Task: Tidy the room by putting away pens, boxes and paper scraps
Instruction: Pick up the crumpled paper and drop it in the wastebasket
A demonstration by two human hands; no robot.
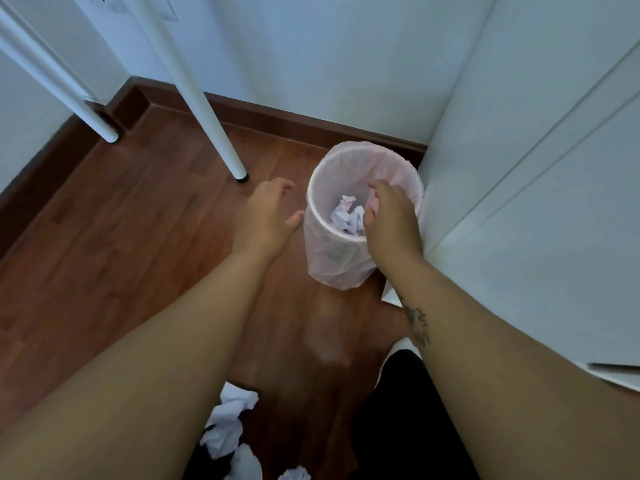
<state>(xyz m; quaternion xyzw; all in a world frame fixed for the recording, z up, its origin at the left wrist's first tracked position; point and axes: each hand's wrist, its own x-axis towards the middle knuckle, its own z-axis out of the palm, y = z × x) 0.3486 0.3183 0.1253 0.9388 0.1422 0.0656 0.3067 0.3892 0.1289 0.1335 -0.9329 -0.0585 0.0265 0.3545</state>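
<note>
A small waste bin (332,258) lined with a pale pink bag stands on the wooden floor beside a white cabinet. Crumpled white paper scraps (346,216) lie at its bottom. My right hand (391,220) hovers over the bin's near right rim, fingers loosely bent, holding nothing. My left hand (266,220) is just left of the bin with relaxed fingers, its thumb close to the rim, also empty. More crumpled paper scraps (227,427) lie on the floor near the bottom edge, between my arms.
A white cabinet (519,168) fills the right side, close against the bin. Two white table legs (221,133) stand on the floor at the back left. White walls with a dark baseboard (277,116) close off the corner. A dark object (408,410) sits at bottom centre.
</note>
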